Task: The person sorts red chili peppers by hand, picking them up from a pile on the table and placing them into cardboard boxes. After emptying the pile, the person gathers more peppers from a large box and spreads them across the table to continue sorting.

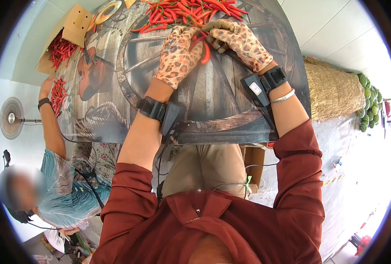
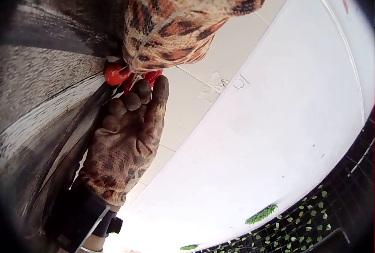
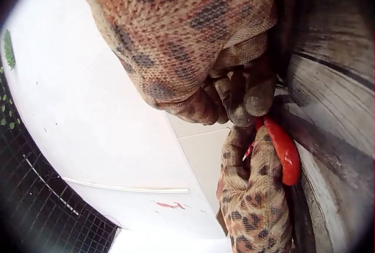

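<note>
Both hands wear leopard-print gloves and meet over the table, just in front of a heap of red chili peppers (image 1: pixel 191 12). My left hand (image 1: pixel 177 57) grips chili peppers between thumb and fingers; one bright red chili pepper (image 3: pixel 284 153) sticks out past its thumb in the right wrist view. At that pepper's upper end, the curled fingertips of my right hand (image 1: pixel 241 44) pinch, their pads (image 3: pixel 258 98) darkly stained. More red shows between the two hands in the left wrist view, partly hidden by the fingers.
The table (image 1: pixel 103 75) has a printed wheel and violin. On its left lie a tipped cardboard box (image 1: pixel 74 26) of chilies and a smaller chili pile (image 1: pixel 59 97), where another person's hand (image 1: pixel 47 86) rests. A fan (image 1: pixel 11 118) stands beyond. Watermelons (image 1: pixel 369 101) are piled at far right.
</note>
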A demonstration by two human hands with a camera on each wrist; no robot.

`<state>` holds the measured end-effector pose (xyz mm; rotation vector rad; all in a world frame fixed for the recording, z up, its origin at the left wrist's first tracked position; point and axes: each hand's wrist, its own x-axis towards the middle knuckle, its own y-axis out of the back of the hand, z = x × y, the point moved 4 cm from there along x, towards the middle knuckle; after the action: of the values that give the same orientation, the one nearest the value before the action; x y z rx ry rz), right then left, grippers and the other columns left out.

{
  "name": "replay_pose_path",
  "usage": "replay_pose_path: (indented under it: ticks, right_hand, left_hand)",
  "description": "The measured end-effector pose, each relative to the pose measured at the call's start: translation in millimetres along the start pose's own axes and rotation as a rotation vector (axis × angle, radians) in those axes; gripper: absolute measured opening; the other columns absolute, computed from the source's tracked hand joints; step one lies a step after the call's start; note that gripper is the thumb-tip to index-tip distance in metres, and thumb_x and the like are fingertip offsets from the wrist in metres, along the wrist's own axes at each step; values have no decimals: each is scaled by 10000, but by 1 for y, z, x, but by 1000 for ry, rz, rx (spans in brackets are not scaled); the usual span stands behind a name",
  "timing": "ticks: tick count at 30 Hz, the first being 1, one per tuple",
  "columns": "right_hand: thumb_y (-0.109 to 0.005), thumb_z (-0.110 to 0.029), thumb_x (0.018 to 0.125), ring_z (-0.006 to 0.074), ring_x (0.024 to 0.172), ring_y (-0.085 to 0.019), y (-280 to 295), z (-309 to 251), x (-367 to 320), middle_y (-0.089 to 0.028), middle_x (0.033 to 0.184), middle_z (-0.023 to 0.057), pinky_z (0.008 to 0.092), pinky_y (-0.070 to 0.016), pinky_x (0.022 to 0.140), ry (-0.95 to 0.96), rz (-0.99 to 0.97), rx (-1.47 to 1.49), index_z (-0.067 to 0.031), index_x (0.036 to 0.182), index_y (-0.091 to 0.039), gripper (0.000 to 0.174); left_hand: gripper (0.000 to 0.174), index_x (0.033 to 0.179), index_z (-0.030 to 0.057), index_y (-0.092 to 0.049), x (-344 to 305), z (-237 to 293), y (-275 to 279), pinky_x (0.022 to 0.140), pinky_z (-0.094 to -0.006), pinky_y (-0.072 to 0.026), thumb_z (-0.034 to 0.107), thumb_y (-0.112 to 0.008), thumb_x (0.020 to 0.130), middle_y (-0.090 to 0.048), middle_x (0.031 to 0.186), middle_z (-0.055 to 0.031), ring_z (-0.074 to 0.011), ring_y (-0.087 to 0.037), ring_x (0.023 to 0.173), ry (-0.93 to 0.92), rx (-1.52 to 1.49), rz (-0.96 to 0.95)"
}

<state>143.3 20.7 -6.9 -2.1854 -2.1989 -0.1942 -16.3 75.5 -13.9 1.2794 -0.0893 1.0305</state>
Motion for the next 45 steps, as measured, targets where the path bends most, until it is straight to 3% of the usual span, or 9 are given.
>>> replay_pose_path:
  ticks: [30,32,45]
  right_hand:
    - [-551,-174,924,72,710,-549,0,0,0,-597,802,9,213,-468,613,10,-22,-15,-47,1116,-630,244]
    - [-552,-216,929,43,658,-525,-2,-4,-1,-579,756,-9,185,-453,586,47,-32,-41,-57,1145,-632,280]
    - [-571,-244,919,44,654,-531,-2,-4,-1,-588,766,-7,190,-457,596,38,-20,-45,-65,1142,-635,293]
  left_hand:
    - [330,1094,36,-618,-1,3,0,877,-395,-462,210,-630,814,-598,1069,-173,-326,-570,1000,-50,26,30]
    - [331,1094,34,-618,-1,5,1,875,-393,-463,210,-630,814,-597,1069,-174,-325,-571,998,-62,37,35]
    - [350,1106,25,-611,0,5,1,892,-401,-451,217,-625,814,-597,1090,-179,-327,-566,1015,-61,59,7]
